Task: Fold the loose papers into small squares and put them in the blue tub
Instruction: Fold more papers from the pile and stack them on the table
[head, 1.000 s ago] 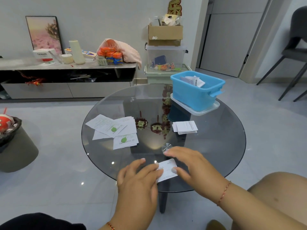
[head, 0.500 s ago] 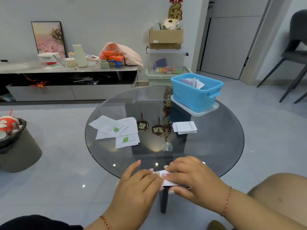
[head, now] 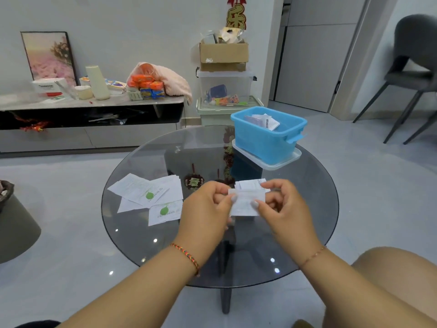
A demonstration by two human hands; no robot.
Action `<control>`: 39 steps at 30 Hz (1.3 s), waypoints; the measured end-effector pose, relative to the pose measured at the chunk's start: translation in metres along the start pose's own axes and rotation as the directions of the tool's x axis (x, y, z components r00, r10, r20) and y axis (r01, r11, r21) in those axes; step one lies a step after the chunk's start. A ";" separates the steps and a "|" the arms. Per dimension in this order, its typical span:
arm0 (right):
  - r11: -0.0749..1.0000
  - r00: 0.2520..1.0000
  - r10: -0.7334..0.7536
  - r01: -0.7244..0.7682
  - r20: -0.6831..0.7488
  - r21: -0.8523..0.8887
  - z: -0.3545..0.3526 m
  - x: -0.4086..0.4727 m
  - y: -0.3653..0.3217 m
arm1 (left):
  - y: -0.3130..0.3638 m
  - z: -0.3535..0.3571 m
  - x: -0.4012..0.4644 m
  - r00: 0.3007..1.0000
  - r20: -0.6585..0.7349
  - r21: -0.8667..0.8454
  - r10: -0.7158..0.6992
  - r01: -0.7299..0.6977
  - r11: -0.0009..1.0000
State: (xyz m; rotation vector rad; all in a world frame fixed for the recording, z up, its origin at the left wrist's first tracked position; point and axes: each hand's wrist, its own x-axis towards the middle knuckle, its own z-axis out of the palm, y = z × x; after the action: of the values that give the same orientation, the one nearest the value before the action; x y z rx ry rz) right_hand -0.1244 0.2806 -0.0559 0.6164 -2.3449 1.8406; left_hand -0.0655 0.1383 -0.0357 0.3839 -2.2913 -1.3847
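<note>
Head view, from left to right: loose papers (head: 151, 195) lie spread flat on the left side of the round glass table (head: 132, 235). Just to their right, the left hand (head: 205, 209) pinches the left edge of a folded paper (head: 246, 202) between thumb and curled fingers, raised above the tabletop. The right hand (head: 281, 209) pinches the paper's right edge the same way. Behind the paper, a small stack of folded papers (head: 250, 183) rests on the glass. Farther back on the right, the blue tub (head: 267, 140) stands on a clear lid (head: 279, 163), with folded papers inside.
</note>
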 end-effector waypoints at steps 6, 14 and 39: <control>0.978 0.991 0.027 -0.054 -0.132 -0.204 0.005 0.044 0.014 | -0.009 0.033 0.042 0.993 -0.087 0.026 -0.073 0.076 0.997; 0.844 0.995 -0.016 -0.042 -0.103 -0.535 0.014 0.063 0.036 | -0.028 0.062 0.064 0.988 -0.081 0.202 -0.128 0.142 0.969; 0.808 0.955 -0.246 0.108 -0.165 -0.579 0.014 0.034 0.022 | -0.027 0.024 0.031 0.993 -0.114 0.305 -0.019 0.053 0.951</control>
State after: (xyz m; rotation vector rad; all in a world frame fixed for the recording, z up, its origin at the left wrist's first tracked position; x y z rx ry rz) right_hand -0.1613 0.2627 -0.0686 0.4847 -2.3918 0.9845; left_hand -0.1040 0.1303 -0.0627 0.5860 -2.4199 -0.9931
